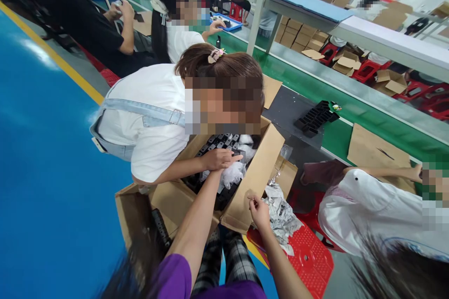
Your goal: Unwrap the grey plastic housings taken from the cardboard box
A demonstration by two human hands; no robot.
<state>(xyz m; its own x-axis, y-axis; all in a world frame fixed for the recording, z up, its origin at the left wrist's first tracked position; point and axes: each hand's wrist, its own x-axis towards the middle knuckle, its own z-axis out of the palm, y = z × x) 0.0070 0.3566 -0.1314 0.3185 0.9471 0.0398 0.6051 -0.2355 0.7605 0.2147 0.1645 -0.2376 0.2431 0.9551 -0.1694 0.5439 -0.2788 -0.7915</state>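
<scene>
An open cardboard box (257, 168) in front of me holds rows of black parts (219, 141) and crumpled white plastic bags (233, 175). My left hand (229, 164) reaches into it over the contents, overlapping a co-worker's hand (215, 159); its fingers are partly hidden, and I cannot tell whether it grips anything. At the outer edge of the right box flap is my right hand (259, 212). Its fingers are curled together near the cardboard, and what they hold, if anything, does not show.
A co-worker in a white shirt (150, 88) bends over the box. To the right stands a red plastic stool (310, 257) with crumpled paper (280, 215) beside it. Black trays (315, 117) lie on the green conveyor line (336, 142). Another person in white (372, 210) sits at the right.
</scene>
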